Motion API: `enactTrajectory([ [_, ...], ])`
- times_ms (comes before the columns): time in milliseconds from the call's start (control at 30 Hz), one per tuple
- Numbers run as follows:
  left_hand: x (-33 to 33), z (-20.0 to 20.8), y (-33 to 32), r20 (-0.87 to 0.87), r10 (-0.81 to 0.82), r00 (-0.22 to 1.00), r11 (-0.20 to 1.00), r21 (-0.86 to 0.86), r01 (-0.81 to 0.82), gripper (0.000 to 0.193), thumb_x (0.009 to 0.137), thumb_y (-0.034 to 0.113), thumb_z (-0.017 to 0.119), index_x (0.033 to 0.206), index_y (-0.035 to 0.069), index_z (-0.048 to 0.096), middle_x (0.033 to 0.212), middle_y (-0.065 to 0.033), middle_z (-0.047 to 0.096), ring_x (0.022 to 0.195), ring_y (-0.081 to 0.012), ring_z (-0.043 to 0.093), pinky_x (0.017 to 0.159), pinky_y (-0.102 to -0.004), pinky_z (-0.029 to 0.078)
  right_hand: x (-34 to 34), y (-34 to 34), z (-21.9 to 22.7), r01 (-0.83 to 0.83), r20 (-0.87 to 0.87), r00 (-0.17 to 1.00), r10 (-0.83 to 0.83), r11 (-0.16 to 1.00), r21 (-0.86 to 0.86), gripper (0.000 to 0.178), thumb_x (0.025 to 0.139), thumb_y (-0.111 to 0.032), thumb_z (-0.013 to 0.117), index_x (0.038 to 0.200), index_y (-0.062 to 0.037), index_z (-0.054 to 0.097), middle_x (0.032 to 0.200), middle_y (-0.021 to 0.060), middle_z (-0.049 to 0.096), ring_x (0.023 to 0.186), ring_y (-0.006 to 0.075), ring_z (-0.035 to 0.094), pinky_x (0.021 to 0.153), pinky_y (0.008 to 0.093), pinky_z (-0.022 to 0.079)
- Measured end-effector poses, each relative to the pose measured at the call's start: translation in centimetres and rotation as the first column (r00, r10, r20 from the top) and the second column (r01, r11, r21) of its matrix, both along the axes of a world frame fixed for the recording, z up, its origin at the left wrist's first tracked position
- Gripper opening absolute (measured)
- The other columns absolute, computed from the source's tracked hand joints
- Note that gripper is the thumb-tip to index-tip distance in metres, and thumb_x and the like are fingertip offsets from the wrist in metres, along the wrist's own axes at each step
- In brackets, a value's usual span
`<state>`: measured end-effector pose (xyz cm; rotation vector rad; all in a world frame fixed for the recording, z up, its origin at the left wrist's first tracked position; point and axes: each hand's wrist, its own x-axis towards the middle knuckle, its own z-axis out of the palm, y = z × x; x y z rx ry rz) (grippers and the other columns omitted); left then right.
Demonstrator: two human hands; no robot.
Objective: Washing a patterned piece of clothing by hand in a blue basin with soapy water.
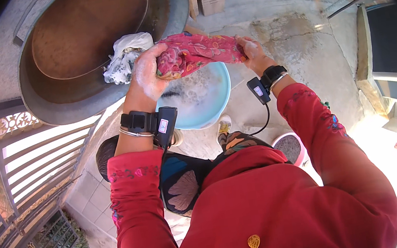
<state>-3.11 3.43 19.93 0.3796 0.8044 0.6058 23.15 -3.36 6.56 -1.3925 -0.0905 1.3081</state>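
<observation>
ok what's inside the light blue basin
The light blue basin holds cloudy, sudsy water with a dark patch at left. The red cloth hides its far part; the water hides the bottom.

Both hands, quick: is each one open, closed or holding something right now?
Left hand: closed on the left end of the red patterned cloth.
Right hand: closed on its right end.

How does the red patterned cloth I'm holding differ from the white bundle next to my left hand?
The red cloth has a colorful pattern; the white bundle is pale with dark patches. The cloth is drawn out lengthwise between your left hand and right hand; the bundle is bunched up. The cloth looks longer; the bundle, more compact. Both are creased.
</observation>
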Motion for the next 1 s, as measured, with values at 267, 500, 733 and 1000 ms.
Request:
enactTrajectory([
  [267,0.0,1.1,-0.8,0.336,-0.055,0.94,0.998,0.005,0.057,0.029,0.091,0.011,0.052,0.116,-0.002,0.051,0.116,-0.0144,0.059,0.105,-0.0237,0.059,0.094,-0.0386,0.048,-0.4,-0.2,-0.9,-0.278,0.178,0.94,0.292,0.955,-0.099,0.021,0.09,-0.026,0.06,0.081,-0.0064,0.058,0.062,0.0006,0.052,0.046,0.013,0.048,0.04,0.0293,0.042],
  [500,0.5,0.8,-3.0,-0.116,0.054,0.992,0.348,0.933,0.09,0.039,0.097,0.027,0.042,0.126,0.001,0.047,0.118,-0.0106,0.058,0.112,-0.0239,0.056,0.097,-0.0388,0.045,-4.2,-3.7,-3.4,-0.624,0.287,0.761,0.582,0.778,0.073,0.018,0.09,-0.022,0.058,0.095,-0.0041,0.059,0.076,0.0046,0.057,0.059,0.0133,0.055,0.048,0.0274,0.045],
  [733,0.5,1.2,-1.6,0.381,-0.066,0.922,0.998,0.032,0.059,0.043,0.097,0.035,0.041,0.125,0.004,0.05,0.125,-0.0118,0.056,0.112,-0.0287,0.056,0.101,-0.043,0.04,-5.5,-1.2,11.8,-0.432,-0.038,0.845,0.534,0.721,0.542,0.048,0.085,-0.015,0.066,0.127,-0.0047,0.046,0.116,0.006,0.054,0.108,0.0142,0.053,0.093,0.0288,0.045],
  [1000,0.4,1.3,-2.0,0.253,-0.156,0.955,0.972,0.209,0.104,0.035,0.086,0.008,0.052,0.121,0.001,0.049,0.117,-0.0143,0.057,0.113,-0.027,0.054,0.097,-0.0444,0.045,-8.3,-1.5,9.6,-0.693,0.126,0.698,0.705,0.62,0.367,0.031,0.085,-0.005,0.065,0.115,-0.0015,0.06,0.105,0.0058,0.064,0.097,0.0136,0.059,0.091,0.0307,0.046],
])
